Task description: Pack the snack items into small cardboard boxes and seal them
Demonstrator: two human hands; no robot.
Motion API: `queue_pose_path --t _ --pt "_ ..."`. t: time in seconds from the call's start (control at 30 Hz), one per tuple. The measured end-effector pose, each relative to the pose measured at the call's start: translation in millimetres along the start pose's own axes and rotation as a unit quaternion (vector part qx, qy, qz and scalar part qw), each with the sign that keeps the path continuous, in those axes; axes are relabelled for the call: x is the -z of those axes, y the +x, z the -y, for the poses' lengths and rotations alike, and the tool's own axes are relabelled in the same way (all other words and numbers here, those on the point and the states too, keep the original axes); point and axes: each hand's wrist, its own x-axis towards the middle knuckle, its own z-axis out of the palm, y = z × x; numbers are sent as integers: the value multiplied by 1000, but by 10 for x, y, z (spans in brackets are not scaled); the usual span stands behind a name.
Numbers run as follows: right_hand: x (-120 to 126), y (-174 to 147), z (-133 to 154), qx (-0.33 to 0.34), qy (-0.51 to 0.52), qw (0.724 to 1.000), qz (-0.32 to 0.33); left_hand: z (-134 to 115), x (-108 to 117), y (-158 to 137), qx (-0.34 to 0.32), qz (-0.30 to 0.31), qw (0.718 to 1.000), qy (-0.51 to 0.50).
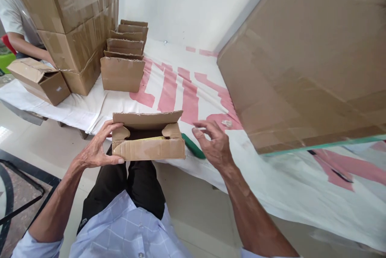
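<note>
A small brown cardboard box (147, 150) is at the table's front edge, its lid flap raised and its side flaps partly folded in. A strip of something yellow shows inside; the rest of the contents is hidden. My left hand (98, 145) grips the box's left end, thumb along the lower front and fingers at the upper corner. To the right of the box, apart from it, my right hand (214, 143) hovers with loosely bent fingers and nothing visible in them. Between box and right hand lies a green object (193, 146), partly hidden, whose kind I cannot make out.
Several open cardboard boxes (122, 75) stand in a row behind. Taped cartons (76, 36) are stacked at left, beside a closed box (42, 81) and a person's arm (30, 48). A large cardboard sheet (310, 65) fills the right. White cloth with red print (169, 85) covers the table.
</note>
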Motion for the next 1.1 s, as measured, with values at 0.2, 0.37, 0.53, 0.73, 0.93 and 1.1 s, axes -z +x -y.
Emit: queue_pose_path --t 0.2,0.37,0.53,0.73,0.93,1.1 --pt "-106 640 936 196 1 975 107 -54 -33 128 -43 -5 999 18" --pt "-280 723 1137 253 -20 945 207 -40 -26 144 -63 -15 998 2" --pt "-111 567 882 201 60 974 83 90 -66 24 -40 -20 998 -39" --pt "234 468 377 42 128 991 -19 195 -209 29 -30 3 999 -29" --pt "287 435 251 20 166 985 -40 137 -351 250 -45 7 998 -43" --pt "255 447 296 20 180 983 -23 44 -460 417 -86 15 995 -42"
